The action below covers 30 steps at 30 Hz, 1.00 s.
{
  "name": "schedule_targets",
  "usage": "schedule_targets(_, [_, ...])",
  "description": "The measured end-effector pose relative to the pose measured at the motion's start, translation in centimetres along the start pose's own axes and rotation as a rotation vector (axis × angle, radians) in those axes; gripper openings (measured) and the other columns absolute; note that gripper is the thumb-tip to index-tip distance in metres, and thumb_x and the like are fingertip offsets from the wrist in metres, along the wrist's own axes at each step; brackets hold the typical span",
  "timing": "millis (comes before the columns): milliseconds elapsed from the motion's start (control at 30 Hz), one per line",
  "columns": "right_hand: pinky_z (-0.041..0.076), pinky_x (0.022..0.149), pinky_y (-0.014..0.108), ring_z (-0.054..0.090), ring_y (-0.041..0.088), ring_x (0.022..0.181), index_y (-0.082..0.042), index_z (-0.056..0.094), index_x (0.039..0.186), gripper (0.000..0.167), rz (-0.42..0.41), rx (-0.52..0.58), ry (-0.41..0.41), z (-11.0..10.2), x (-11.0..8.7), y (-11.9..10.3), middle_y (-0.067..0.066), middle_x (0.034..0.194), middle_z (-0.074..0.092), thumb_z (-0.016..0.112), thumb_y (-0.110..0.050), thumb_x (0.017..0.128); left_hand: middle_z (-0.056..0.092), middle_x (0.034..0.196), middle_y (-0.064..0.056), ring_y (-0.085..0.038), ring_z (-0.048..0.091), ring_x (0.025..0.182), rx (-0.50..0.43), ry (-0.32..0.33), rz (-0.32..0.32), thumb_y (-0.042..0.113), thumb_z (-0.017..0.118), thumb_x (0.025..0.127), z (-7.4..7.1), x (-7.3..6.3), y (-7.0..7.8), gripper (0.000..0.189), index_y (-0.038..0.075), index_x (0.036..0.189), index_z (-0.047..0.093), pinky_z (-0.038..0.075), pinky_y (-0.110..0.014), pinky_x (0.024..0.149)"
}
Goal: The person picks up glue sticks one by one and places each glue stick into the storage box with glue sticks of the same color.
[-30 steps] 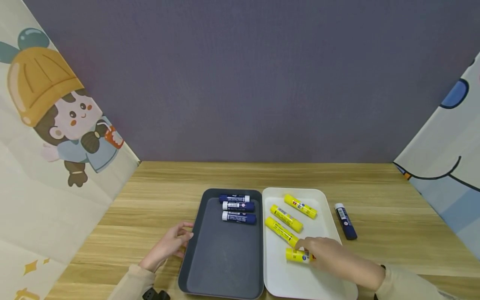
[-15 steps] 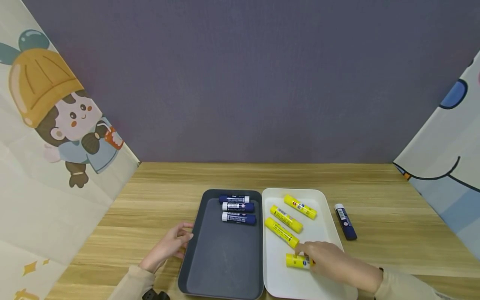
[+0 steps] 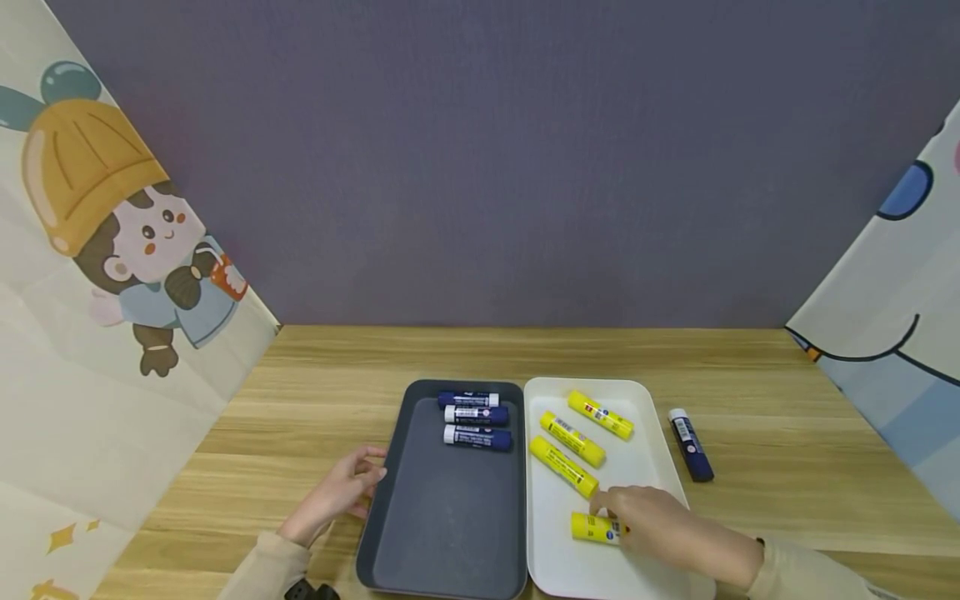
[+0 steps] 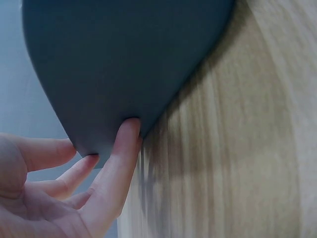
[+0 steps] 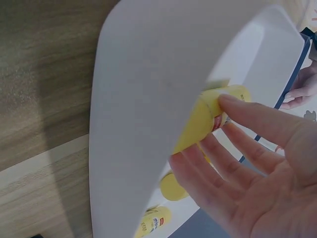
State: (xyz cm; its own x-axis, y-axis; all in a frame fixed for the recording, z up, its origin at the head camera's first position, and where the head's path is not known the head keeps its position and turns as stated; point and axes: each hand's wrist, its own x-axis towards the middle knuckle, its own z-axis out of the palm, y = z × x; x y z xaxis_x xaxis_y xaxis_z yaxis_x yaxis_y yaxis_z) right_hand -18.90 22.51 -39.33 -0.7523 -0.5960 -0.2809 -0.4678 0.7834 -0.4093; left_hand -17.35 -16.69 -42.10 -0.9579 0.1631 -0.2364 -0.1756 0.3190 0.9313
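My right hand [image 3: 652, 523] reaches into the white tray [image 3: 551, 562] and grips a yellow glue stick [image 3: 595, 528] lying crosswise near its front. In the right wrist view the thumb is on this glue stick [image 5: 195, 121], with the fingers along its other side; the palm hides its right end in the head view. Three more yellow glue sticks [image 3: 564, 467] lie slanted behind it. My left hand [image 3: 345, 485] touches the left side of the dark grey tray [image 3: 442, 525], its fingertips against the outer wall [image 4: 119, 64]. Three navy glue sticks [image 3: 477, 437] with white caps lie in that tray's far part.
The two trays stand side by side on a wooden table [image 3: 330, 392]. A single navy glue stick [image 3: 692, 446] lies on the table right of the white tray. A grey-purple panel [image 3: 525, 183] rises behind, with printed sheets [image 3: 75, 400] at both sides.
My right hand has drawn the yellow glue stick a little toward the front of the white tray, widening the gap to the one behind. My left hand has stayed put.
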Motion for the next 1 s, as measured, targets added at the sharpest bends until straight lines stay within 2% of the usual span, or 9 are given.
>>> schedule_targets(767, [0.045, 0.056, 0.025, 0.052, 0.007, 0.066, -0.011, 0.062, 0.099, 0.031, -0.025, -0.051, 0.050, -0.43, -0.44, -0.29, -0.006, 0.078, 0.058, 0.072, -0.009, 0.069, 0.053, 0.093, -0.017, -0.017, 0.056, 0.064, 0.001, 0.016, -0.015, 0.009, 0.044, 0.091, 0.04, 0.11, -0.04, 0.038, -0.009, 0.124, 0.034, 0.050, -0.034, 0.049])
schedule_targets(1000, [0.044, 0.058, 0.027, 0.049, 0.010, 0.067, -0.012, 0.062, 0.102, 0.030, 0.036, -0.003, 0.080, -0.90, -0.51, -0.31, -0.006, 0.083, 0.057, 0.069, -0.012, 0.073, 0.053, 0.093, -0.016, -0.018, 0.055, 0.064, 0.002, 0.015, -0.016, 0.009, 0.044, 0.091, 0.04, 0.12, -0.10, 0.038, -0.008, 0.124, 0.034, 0.050, -0.035, 0.048])
